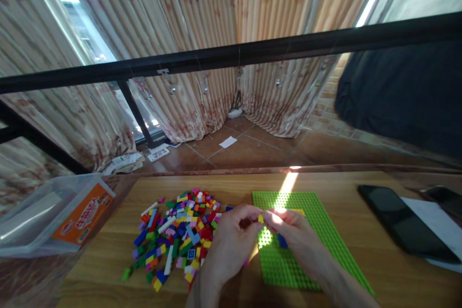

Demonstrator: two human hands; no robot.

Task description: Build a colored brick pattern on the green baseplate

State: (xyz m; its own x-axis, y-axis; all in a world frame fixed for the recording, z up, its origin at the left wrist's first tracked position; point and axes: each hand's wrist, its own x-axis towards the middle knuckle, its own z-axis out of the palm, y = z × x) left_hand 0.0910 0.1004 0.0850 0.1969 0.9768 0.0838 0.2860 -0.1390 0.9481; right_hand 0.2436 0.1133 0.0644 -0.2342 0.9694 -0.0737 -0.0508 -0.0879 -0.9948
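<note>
My left hand [233,238] pinches a small yellow brick [260,219] between thumb and fingers, above the left edge of a green studded baseplate [325,236]. My right hand [298,233] meets it there, its fingertips pressed together beside the yellow brick; what they grip, if anything, is hidden. A blue brick [282,240] shows on the baseplate, partly under my right hand. Behind those fingers a yellow piece [299,212] is partly visible on the plate. Left of my left hand lies a pile of loose, mixed-colour bricks [180,231].
The wooden table [115,250] carries all this. A clear plastic box [72,216] with an orange label stands at the left. On the right lie a dark tablet-like device [400,221], white paper [433,216] and a dark phone-like object [445,198]. A black rail [238,55] crosses beyond the table.
</note>
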